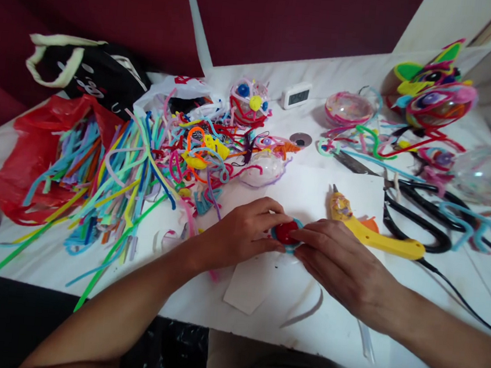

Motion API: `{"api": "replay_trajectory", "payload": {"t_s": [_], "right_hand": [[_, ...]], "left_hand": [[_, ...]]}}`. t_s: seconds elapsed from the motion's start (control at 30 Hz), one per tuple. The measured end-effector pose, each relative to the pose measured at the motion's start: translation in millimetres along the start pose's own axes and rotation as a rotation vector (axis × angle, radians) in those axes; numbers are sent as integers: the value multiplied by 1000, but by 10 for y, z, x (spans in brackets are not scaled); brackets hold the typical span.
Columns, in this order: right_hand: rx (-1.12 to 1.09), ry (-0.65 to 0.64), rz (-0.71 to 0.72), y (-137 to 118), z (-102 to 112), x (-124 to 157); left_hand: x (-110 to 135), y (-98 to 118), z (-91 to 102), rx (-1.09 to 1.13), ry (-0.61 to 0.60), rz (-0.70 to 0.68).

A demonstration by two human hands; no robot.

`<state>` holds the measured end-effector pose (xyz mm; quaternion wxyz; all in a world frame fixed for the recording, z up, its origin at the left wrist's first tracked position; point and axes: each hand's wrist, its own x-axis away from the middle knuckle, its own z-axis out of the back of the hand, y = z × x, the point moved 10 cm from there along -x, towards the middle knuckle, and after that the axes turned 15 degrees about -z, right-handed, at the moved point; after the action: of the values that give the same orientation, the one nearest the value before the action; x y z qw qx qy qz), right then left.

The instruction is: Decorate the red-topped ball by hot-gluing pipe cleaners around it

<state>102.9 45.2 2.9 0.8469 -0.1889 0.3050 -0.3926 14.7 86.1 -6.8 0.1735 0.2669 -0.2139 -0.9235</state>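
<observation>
Between both hands, over white paper, sits a small round red piece with a light blue pipe cleaner around its edge. My left hand grips it from the left, thumb below and fingers above. From the right, my right hand presses its fingertips against the red piece and the blue edge. Part of the piece is hidden by the fingers. Just right of my right hand lies a yellow hot glue gun, nozzle pointing up and away. A clear glue stick lies below my right wrist.
Loose pipe cleaners and a red plastic bag fill the left side. Large black-handled scissors lie at right. A decorated ball, a white digital clock and a clear bowl stand behind. The glue gun's cord runs right.
</observation>
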Motion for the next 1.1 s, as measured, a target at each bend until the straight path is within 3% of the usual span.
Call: {"api": "replay_trajectory", "payload": {"t_s": [0.33,0.53,0.73,1.1], "right_hand": [[-79,-16,-131,144,-8,-32],[-22,31,-98,89,35,-43],[-147,-44,-206,223,-52,-2],[-63,41,-46,83,40,-28]], "left_hand": [[3,55,4,-64,29,-7],[35,48,8,-86,54,-3],[92,-64,55,-61,87,67],[106,16,-159,2,46,27]]}}
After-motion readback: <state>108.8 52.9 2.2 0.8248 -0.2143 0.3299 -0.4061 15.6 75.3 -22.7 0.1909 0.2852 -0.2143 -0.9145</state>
